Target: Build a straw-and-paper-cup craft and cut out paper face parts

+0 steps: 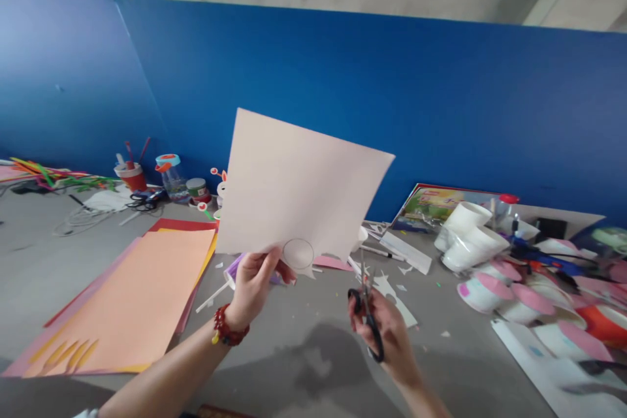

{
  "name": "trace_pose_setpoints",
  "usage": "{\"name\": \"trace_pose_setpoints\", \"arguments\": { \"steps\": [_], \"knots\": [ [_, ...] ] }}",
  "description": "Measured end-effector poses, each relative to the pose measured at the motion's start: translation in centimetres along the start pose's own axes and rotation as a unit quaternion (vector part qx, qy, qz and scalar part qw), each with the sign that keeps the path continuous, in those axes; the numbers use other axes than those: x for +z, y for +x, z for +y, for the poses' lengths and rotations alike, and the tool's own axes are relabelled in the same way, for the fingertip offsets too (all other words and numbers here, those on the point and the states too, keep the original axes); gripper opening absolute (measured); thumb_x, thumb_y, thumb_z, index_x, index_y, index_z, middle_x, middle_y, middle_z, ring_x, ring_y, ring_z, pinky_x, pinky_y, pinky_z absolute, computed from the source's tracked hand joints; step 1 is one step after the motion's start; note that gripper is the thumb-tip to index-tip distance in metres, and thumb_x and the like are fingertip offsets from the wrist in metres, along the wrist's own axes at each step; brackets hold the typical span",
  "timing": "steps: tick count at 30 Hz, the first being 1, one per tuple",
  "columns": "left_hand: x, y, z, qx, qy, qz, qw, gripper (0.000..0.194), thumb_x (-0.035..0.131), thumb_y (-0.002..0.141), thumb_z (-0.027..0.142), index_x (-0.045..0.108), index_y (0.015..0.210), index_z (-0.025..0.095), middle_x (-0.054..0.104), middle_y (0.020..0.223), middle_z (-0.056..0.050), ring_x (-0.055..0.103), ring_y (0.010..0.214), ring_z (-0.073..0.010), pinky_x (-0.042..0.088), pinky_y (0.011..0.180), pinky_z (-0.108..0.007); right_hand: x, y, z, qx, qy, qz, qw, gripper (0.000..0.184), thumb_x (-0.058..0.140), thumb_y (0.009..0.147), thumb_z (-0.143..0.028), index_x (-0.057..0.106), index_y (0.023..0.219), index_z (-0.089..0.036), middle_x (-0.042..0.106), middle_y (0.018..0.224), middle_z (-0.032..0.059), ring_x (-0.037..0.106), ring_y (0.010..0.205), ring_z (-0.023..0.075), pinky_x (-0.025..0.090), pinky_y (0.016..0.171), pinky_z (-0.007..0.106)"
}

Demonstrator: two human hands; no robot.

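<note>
Pinching paper [298, 189] aloft by its 6 o'clock edge in left hand [255, 281], beside 1 drawn circle [298, 253]. Gripping scissors [366, 290] in right hand [386, 323], near paper's 5 o'clock. Seemingly at cutting out; likely calls for bringing blades [362, 266] to circle's outline.

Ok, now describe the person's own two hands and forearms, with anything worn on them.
Both the left hand and the right hand are bare, without gloves. The left wrist carries a bracelet of reddish beads with a small yellow piece on it. A sliver of pale sleeve shows at the left forearm's lower end. No bracelet or sleeve shows on the right.
</note>
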State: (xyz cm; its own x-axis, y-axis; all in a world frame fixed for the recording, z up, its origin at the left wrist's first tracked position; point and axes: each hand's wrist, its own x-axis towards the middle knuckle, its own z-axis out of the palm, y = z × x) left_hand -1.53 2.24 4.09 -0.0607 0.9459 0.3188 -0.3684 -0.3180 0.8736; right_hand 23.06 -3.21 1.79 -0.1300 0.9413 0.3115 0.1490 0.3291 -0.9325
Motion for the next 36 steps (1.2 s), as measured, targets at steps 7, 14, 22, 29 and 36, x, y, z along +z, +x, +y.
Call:
{"name": "trace_pose_setpoints", "arguments": {
  "steps": [7, 14, 22, 29, 36],
  "knots": [
    [0.5, -0.4, -0.5, -0.037, 0.001, 0.058, 0.998, 0.031, 0.069, 0.087, 0.044, 0.063, 0.079, 0.015, 0.074, 0.060, -0.005, 0.069, 0.050, -0.0170, 0.057, 0.052, -0.027, 2.9, 1.2, -1.0, 0.088, 0.037, -0.135, 0.986, 0.057, 0.060, 0.080, -0.076, 0.053, 0.084, -0.020, 0.055, 0.071, -0.0010, 0.048, 0.052, 0.0096, 0.044, 0.050, 0.023],
    [1.4, -1.5, -0.3, -0.046, 0.055, 0.011, 0.997, 0.035, 0.064, 0.090, 0.047, 0.062, 0.077, 0.014, 0.075, 0.059, -0.007, 0.069, 0.050, -0.0182, 0.058, 0.055, -0.028, 3.4, 1.6, -0.1, 0.096, 0.113, -0.138, 0.979, 0.055, 0.062, 0.080, -0.075, 0.053, 0.085, -0.020, 0.052, 0.068, -0.0022, 0.044, 0.050, 0.0091, 0.040, 0.048, 0.023],
    [1.6, -2.0, -0.7, -0.063, 0.122, -0.031, 0.990, 0.048, 0.057, 0.093, 0.050, 0.071, 0.067, 0.012, 0.076, 0.062, -0.011, 0.071, 0.053, -0.0195, 0.059, 0.057, -0.029, 3.5, 0.7, 0.8, 0.135, 0.150, -0.132, 0.970, 0.057, 0.063, 0.078, -0.075, 0.050, 0.083, -0.020, 0.055, 0.068, -0.0022, 0.039, 0.046, 0.0065, 0.036, 0.045, 0.021],
    [1.5, -2.5, -1.0, -0.073, 0.153, -0.050, 0.984, 0.050, 0.054, 0.095, 0.048, 0.074, 0.064, 0.014, 0.077, 0.063, -0.010, 0.073, 0.057, -0.0201, 0.061, 0.061, -0.029, 3.3, 0.7, 1.3, 0.144, 0.133, -0.126, 0.972, 0.056, 0.064, 0.078, -0.074, 0.046, 0.078, -0.022, 0.045, 0.062, -0.0059, 0.040, 0.046, 0.0076, 0.034, 0.044, 0.021],
    [1.4, -2.6, -1.3, -0.084, 0.164, -0.055, 0.981, 0.052, 0.052, 0.096, 0.048, 0.077, 0.065, 0.015, 0.078, 0.065, -0.010, 0.074, 0.059, -0.0203, 0.061, 0.063, -0.029, 3.7, 0.4, 1.5, 0.161, 0.140, -0.119, 0.970, 0.055, 0.064, 0.079, -0.074, 0.046, 0.078, -0.022, 0.047, 0.063, -0.0055, 0.040, 0.045, 0.0072, 0.037, 0.044, 0.021]
  ]
}}
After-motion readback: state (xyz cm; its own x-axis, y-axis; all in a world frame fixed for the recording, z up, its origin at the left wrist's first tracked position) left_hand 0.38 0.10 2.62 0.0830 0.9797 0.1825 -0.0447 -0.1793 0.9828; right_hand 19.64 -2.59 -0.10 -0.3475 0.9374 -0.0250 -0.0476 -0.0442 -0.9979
